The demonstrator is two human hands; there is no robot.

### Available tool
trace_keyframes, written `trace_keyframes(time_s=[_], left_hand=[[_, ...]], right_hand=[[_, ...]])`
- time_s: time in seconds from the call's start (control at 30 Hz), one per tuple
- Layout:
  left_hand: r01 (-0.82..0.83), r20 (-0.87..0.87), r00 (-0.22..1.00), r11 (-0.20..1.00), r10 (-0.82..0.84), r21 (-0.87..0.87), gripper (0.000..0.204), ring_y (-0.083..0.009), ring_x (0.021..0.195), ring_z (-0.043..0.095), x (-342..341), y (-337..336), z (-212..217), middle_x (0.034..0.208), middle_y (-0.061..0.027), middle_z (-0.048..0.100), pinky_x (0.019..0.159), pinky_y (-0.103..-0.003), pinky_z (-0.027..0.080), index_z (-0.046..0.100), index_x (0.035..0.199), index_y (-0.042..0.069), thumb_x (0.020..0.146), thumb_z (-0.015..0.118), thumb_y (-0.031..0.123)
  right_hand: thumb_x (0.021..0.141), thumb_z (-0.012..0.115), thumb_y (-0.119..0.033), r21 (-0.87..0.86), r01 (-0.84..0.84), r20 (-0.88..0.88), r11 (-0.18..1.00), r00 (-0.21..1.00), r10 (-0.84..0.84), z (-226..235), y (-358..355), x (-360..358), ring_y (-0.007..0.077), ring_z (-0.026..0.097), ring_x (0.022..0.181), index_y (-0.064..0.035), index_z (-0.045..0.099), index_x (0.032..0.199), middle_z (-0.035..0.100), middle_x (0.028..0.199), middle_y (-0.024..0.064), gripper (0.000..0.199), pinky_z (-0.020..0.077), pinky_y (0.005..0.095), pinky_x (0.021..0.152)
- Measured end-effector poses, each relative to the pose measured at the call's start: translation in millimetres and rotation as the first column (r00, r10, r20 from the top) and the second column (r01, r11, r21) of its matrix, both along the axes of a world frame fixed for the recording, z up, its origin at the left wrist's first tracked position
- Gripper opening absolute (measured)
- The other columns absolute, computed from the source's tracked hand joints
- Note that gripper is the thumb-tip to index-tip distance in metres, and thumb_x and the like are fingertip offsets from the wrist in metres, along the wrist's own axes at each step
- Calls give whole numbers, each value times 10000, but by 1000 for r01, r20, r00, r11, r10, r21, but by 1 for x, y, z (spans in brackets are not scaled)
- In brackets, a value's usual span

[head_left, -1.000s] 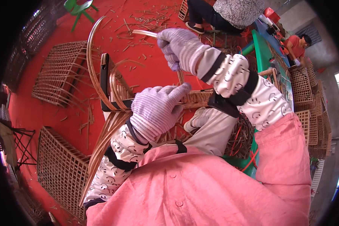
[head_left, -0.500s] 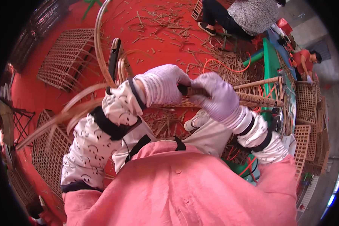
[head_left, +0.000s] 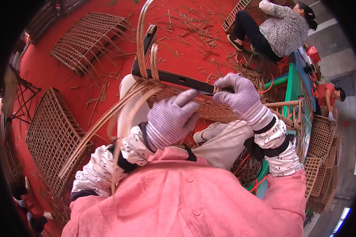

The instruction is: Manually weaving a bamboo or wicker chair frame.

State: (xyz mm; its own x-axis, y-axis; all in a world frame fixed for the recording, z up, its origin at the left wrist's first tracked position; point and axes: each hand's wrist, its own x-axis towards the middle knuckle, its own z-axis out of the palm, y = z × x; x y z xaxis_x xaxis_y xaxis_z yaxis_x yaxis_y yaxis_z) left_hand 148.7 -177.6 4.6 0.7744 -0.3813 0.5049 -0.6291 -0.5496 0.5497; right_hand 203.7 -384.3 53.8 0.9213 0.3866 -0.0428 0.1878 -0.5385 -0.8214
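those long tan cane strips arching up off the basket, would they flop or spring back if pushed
The long tan cane strips hold smooth arcs unsupported, so probably springy, not floppy. They look thin, likely light. The gloved left hand rests over the woven basket.

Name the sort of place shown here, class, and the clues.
Probably a basket-weaving workshop: woven lattice panels lie on the red floor, cane offcuts are scattered about, and another person sits working nearby.

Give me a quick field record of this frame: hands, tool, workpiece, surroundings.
left hand: gloved, resting on the basket
right hand: gloved, gripping the knife handle
knife: dark flat blade, lying across the basket rim
basket: half-woven wicker, on the lap, long canes arching up
floor: red, strewn with cane scraps
panels: woven lattice, lying at left
person: seated at upper right
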Motion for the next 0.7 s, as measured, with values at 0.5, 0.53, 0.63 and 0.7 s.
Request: trace_keyframes(time_s=[0.5,0.53,0.63,0.7], left_hand=[[-9,-235,969,936,-79,-353,111,-276,768,636,20,-27,-29,1209,-116,518,647,-360,521,597,829,82,740,615,146],[70,-167,971,873,-170,-483,135,-248,798,638,22,-29,-27,1130,-125,559,666,-339,518,601,852,81,727,618,128],[-1,-600,689,827,-407,-562,180,-196,846,587,14,-31,-15,1002,-112,540,712,-315,490,597,868,50,704,637,114],[-4,-466,845,870,-261,-494,177,-109,672,496,-4,-35,-16,887,-50,556,623,-244,421,560,866,28,753,649,132]], right_hand=[[729,693,22,149,-28,-216,988,975,60,0,-5,9,110,586,761,-8,572,919,607,827,49,227,497,259,701],[728,694,19,177,-35,-237,984,968,77,0,-4,9,111,587,763,-11,572,919,611,827,50,228,497,260,700],[726,697,10,173,-54,-189,983,978,87,-7,-7,7,111,590,766,-14,573,917,618,828,53,229,497,261,701],[720,706,-8,110,-65,-63,992,995,72,-13,-7,5,111,597,767,-15,577,918,630,822,62,237,498,264,711]])
